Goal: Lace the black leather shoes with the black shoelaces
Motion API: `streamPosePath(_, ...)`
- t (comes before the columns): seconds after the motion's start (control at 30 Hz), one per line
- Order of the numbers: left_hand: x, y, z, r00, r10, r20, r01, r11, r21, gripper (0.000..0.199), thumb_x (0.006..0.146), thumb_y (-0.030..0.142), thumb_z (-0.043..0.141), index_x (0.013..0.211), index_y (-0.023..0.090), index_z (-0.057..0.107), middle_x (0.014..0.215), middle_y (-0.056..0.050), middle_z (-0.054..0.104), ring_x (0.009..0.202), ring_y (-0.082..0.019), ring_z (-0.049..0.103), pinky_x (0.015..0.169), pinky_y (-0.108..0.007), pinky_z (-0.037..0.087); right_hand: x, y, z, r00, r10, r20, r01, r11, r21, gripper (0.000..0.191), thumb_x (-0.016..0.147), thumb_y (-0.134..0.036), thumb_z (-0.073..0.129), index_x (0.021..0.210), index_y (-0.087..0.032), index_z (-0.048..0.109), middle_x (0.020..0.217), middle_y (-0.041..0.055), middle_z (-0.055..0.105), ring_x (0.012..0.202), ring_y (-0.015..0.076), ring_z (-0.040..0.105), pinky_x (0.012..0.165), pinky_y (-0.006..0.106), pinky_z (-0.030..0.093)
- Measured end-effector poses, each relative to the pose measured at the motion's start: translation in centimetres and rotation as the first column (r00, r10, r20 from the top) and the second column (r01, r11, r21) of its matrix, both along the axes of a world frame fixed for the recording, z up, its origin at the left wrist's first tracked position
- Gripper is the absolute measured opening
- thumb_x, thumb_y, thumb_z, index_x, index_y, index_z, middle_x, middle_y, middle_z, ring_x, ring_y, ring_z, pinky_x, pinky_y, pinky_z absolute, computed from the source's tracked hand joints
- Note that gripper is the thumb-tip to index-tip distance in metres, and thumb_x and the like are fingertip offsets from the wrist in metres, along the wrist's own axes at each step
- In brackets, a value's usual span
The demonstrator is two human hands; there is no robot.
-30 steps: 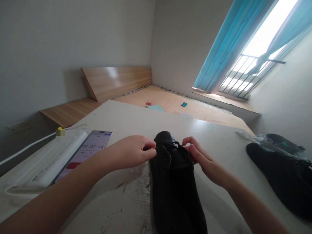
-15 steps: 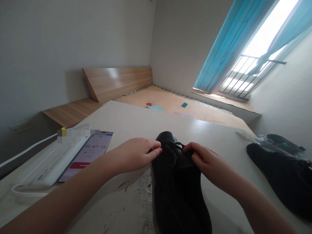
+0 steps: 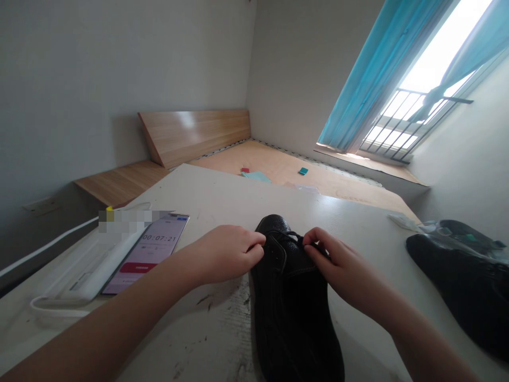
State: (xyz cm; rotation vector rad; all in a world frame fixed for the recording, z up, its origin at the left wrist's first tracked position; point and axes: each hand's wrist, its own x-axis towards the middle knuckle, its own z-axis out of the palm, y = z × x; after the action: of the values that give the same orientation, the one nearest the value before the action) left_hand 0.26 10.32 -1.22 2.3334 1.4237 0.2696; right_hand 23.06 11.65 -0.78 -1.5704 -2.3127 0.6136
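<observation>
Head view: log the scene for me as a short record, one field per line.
Shoe: black shoe on the white table, toe pointing away from the camera
Lace: black lace across the shoe's front
Left hand: thumb and fingers at the shoe's left edge; grip unclear
Right hand: fingertips by the lace's right side; grip unclear
Phone: left side, screen showing 00:07:21
Second shoe: black, far right

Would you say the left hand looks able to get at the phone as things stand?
Probably yes: the phone lies near the left forearm, mostly uncovered, and nothing visible blocks the way; the left hand would have to leave the black shoe first.
</observation>
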Motion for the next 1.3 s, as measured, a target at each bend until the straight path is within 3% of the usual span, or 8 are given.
streamPosePath(0.17, 0.2, 0.1, -0.2, 1.000, -0.013, -0.014, 0.014, 1.000, 0.020, 0.029, 0.091, 0.031, 0.034, 0.084, 0.022, 0.060, 0.084, -0.004, 0.068, 0.076, -0.021, 0.061, 0.060, -0.029, 0.032, -0.7, -0.2, 0.1, 0.960, 0.043, -0.275, -0.021, 0.996, 0.082, 0.012, 0.091, -0.035, 0.043, 0.089, -0.025, 0.049, 0.098, 0.0044, 0.059, 0.094, 0.0218, 0.053, 0.085, 0.041, 0.040)
streamPosePath(0.27, 0.2, 0.1, -0.3, 1.000, -0.005, -0.024, 0.006, 0.997, 0.071, 0.029, 0.093, 0.035, 0.032, 0.085, 0.022, 0.057, 0.078, -0.003, 0.066, 0.071, -0.020, 0.059, 0.058, -0.029, 0.030, -0.8, -0.4, 1.5, 0.753, 0.064, -0.655, -0.078, 0.997, 0.007, 0.010, 0.091, -0.035, 0.046, 0.089, -0.026, 0.047, 0.073, -0.0014, 0.054, 0.068, 0.0151, 0.054, 0.067, 0.033, 0.046)
streamPosePath(0.4, 0.3, 0.1, -0.3, 0.999, 0.033, -0.040, -0.031, 0.997, 0.071, 0.029, 0.094, 0.036, 0.032, 0.081, 0.020, 0.053, 0.072, -0.003, 0.063, 0.065, -0.019, 0.057, 0.054, -0.028, 0.026, 0.4, -0.7, 5.3, 0.528, 0.084, -0.845, 0.007, 0.995, 0.103, 0.010, 0.083, -0.032, 0.060, 0.086, -0.027, 0.053, 0.054, -0.0065, 0.028, 0.045, 0.0088, 0.027, 0.040, 0.023, 0.021)
streamPosePath(0.53, 0.4, 0.3, -0.5, 0.996, 0.059, -0.062, -0.054, 0.995, 0.080, 0.039, 0.095, 0.043, 0.029, 0.075, 0.020, 0.052, 0.070, -0.003, 0.062, 0.064, -0.020, 0.057, 0.053, -0.028, 0.024, 1.0, -0.8, 8.5, 0.724, 0.175, -0.667, 0.097, 0.932, 0.349, 0.006, 0.081, -0.028, 0.061, 0.086, -0.026, 0.060, 0.057, -0.0022, 0.041, 0.050, 0.0107, 0.035, 0.043, 0.026, 0.024)
streamPosePath(0.63, 0.4, 0.5, -0.7, 0.997, 0.042, -0.063, -0.036, 0.995, 0.094, 0.045, 0.096, 0.045, 0.026, 0.072, 0.019, 0.054, 0.071, -0.004, 0.063, 0.066, -0.020, 0.058, 0.054, -0.028, 0.026, -0.3, -0.5, 8.5, 0.954, 0.216, -0.205, -0.145, 0.938, 0.315, 0.008, 0.081, -0.030, 0.059, 0.079, -0.024, 0.063, 0.060, -0.0014, 0.052, 0.052, 0.0108, 0.043, 0.046, 0.025, 0.029)
streamPosePath(0.8, 0.7, 0.2, -0.8, 1.000, -0.019, -0.007, 0.019, 0.996, 0.085, 0.043, 0.096, 0.037, 0.022, 0.071, 0.020, 0.053, 0.071, -0.003, 0.064, 0.067, -0.018, 0.058, 0.058, -0.028, 0.032, -3.6, 0.5, 5.5, 0.888, 0.257, 0.382, -0.291, 0.956, 0.032, 0.017, 0.081, -0.024, 0.050, 0.077, -0.025, 0.067, 0.067, -0.0017, 0.065, 0.057, 0.0121, 0.052, 0.052, 0.026, 0.030)
streamPosePath(1.13, 1.2, -0.3, -0.8, 1.000, 0.013, 0.007, -0.013, 0.995, 0.103, 0.038, 0.093, 0.031, 0.023, 0.068, 0.020, 0.050, 0.071, -0.003, 0.063, 0.067, -0.019, 0.058, 0.059, -0.028, 0.033, -4.5, 1.3, 3.4, 0.878, 0.229, 0.421, -0.293, 0.951, 0.094, 0.014, 0.075, -0.018, 0.053, 0.072, -0.023, 0.066, 0.069, -0.0002, 0.066, 0.062, 0.0138, 0.053, 0.054, 0.027, 0.026)
streamPosePath(1.3, 0.7, -0.1, -0.2, 0.991, 0.093, 0.093, -0.105, 0.986, 0.129, 0.038, 0.093, 0.033, 0.025, 0.065, 0.019, 0.048, 0.065, 0.000, 0.057, 0.062, -0.017, 0.052, 0.057, -0.029, 0.028, -2.7, 1.9, 5.3, 0.953, 0.300, -0.033, -0.292, 0.945, 0.149, 0.015, 0.087, -0.031, 0.052, 0.077, -0.022, 0.059, 0.063, -0.0024, 0.053, 0.056, 0.0107, 0.044, 0.051, 0.026, 0.031)
